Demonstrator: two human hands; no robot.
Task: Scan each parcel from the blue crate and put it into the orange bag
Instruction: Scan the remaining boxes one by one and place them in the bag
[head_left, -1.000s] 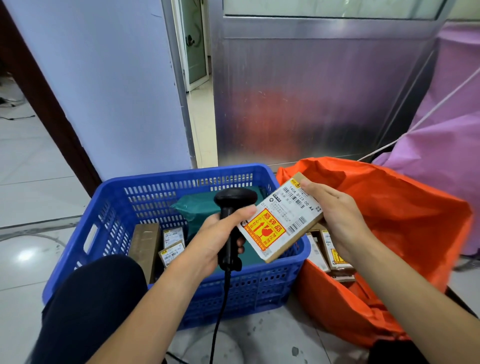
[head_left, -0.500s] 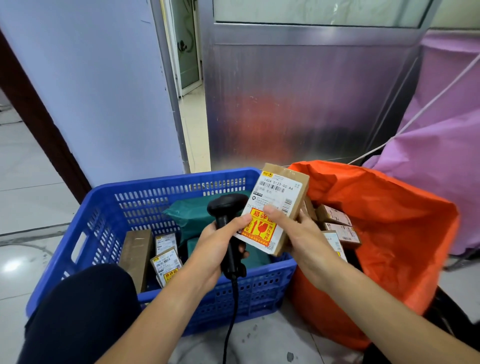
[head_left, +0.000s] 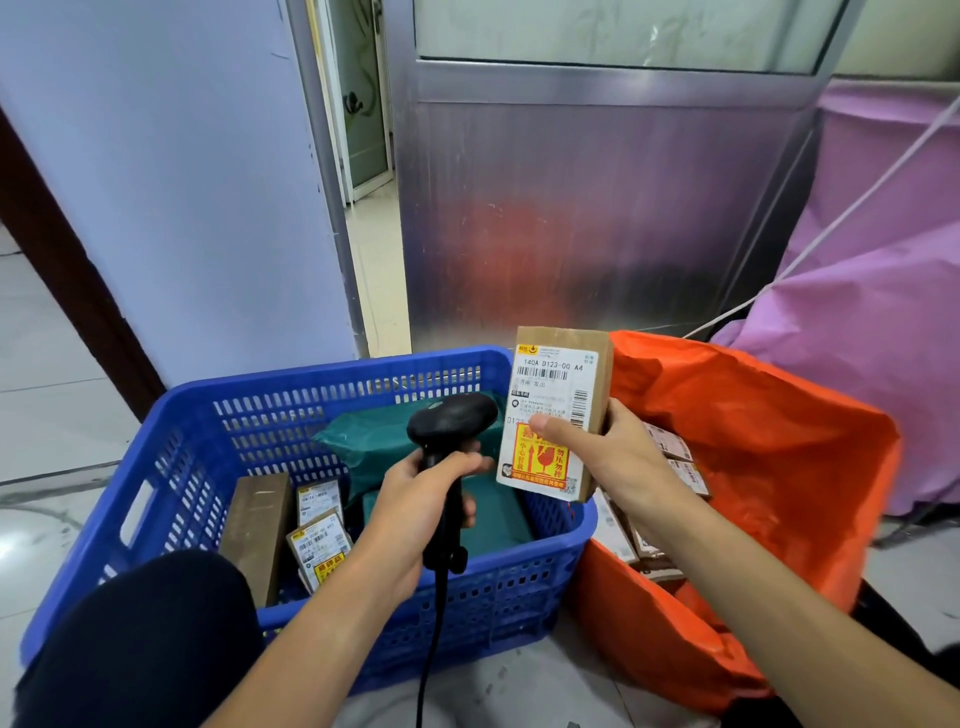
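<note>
**Scanning step.** The right hand (head_left: 618, 457) grasps a brown parcel (head_left: 558, 384) by its lower half, with the thumb across the label. The left hand (head_left: 415, 499) is clenched round the handle of a black scanner (head_left: 452, 421), whose head sits just beside the label. Within the last second the parcel has turned from tilted to upright, and it is held above the spot where the blue crate (head_left: 332, 379) meets the orange bag (head_left: 779, 467). With the barcode uncovered, the scan is probably under way and bagging comes next. Other parcels (head_left: 317, 540) are in the crate.

The parcel (head_left: 558, 410) I hold reads "140A D123-00 A4" on its white label; its yellow sticker shows 小心轻放.
</note>
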